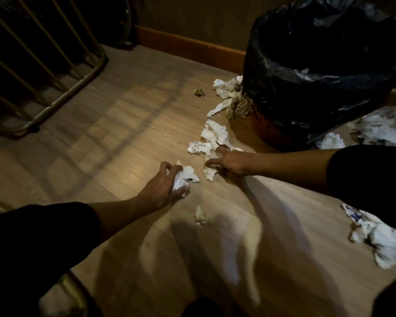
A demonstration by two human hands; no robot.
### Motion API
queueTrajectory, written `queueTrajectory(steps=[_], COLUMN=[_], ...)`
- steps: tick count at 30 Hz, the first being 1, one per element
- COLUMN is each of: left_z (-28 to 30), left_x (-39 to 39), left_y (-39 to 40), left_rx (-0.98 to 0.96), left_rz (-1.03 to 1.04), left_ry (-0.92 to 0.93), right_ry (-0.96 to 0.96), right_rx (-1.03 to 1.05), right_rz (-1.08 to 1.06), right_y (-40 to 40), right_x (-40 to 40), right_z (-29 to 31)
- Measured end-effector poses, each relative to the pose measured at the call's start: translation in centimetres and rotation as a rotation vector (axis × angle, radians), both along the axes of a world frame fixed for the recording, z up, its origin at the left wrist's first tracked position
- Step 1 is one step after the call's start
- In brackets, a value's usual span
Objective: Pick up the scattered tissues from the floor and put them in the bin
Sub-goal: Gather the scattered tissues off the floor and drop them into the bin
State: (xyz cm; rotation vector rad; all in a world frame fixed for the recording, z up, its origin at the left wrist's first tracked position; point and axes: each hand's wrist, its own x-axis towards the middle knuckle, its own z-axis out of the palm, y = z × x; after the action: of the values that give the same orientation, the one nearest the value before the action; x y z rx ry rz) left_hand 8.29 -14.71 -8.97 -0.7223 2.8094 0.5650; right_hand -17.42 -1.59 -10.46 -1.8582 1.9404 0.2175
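Observation:
White crumpled tissues lie scattered on the wooden floor. My left hand [164, 185] is closed around a white tissue wad [185, 177] low over the floor. My right hand [231, 161] lies flat with fingers spread on a tissue [209, 172], just below a larger tissue cluster [212, 137]. More tissues [230, 97] are heaped against the base of the bin [281, 126], which is lined with a black plastic bag [318, 60] at the upper right. A small tissue scrap [200, 215] lies near my left wrist.
Tissue piles sit to the right of the bin [380, 126] and at the right edge [380, 239]. A small greenish scrap [199, 92] lies on the floor. A metal-barred frame [55, 104] stands at the left. A wooden skirting board [188, 48] runs along the back wall.

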Motion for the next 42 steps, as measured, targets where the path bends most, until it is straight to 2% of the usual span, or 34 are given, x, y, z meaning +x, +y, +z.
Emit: queueTrajectory(steps=[2, 4, 7, 9, 13, 16, 19, 21, 24, 27, 31, 34, 37, 42], left_z=[-0.8, -1.7, -2.9, -3.5, -4.3, -4.2, -3.7, -3.3, -2.3, -1.8, -2.3, -3.1, -3.6, -2.8], left_x=[0.0, 0.0, -0.1, -0.1, -0.1, -0.9, -2.1, -3.2, -5.7, -7.9, -10.1, -11.2, -10.9, -10.1], left_y=[-0.2, 0.2, 1.6, 2.5, 4.0, 4.0, 2.8, 1.4, -0.4, -1.9, -2.1, -1.4, -0.9, -0.5], left_rx=[0.088, 0.163, 0.095, 0.038, -0.035, 0.014, 0.080, 0.069, 0.061, -0.004, -0.023, 0.002, 0.004, -0.031], left_rz=[0.030, -0.023, -0.183, -0.215, -0.253, -0.285, -0.234, -0.143, 0.036, 0.079, 0.102, 0.109, 0.096, 0.006], left_ry=[-0.104, -0.168, -0.180, -0.197, -0.080, -0.004, -0.023, 0.044, 0.172, 0.215, 0.104, -0.049, -0.104, -0.233], right_ry=[-0.002, -0.025, -0.018, -0.025, -0.052, -0.089, -0.035, 0.014, 0.006, -0.015, 0.004, 0.029, 0.037, 0.006], right_rx=[0.034, 0.007, -0.094, -0.107, -0.190, -0.283, -0.340, -0.340, -0.222, -0.156, -0.172, -0.101, -0.023, -0.079], right_rz=[0.001, 0.016, 0.070, 0.068, 0.011, -0.197, -0.365, -0.409, -0.455, -0.486, -0.399, -0.357, -0.320, -0.303], right_y=[0.1, 0.5, 2.1, 3.1, 3.6, 2.5, 1.2, 0.4, -0.8, -0.8, 1.5, 3.3, 5.2, 7.6], right_x=[-0.1, -0.3, -0.4, -0.4, -1.1, -2.2, -3.5, -4.2, -4.9, -4.9, -4.5, -4.4, -4.6, -3.9], right_z=[-0.5, -0.9, -1.3, -1.7, -1.9, -0.9, -0.3, -0.6, -1.2, -1.5, -1.6, -0.8, 0.4, 3.5])
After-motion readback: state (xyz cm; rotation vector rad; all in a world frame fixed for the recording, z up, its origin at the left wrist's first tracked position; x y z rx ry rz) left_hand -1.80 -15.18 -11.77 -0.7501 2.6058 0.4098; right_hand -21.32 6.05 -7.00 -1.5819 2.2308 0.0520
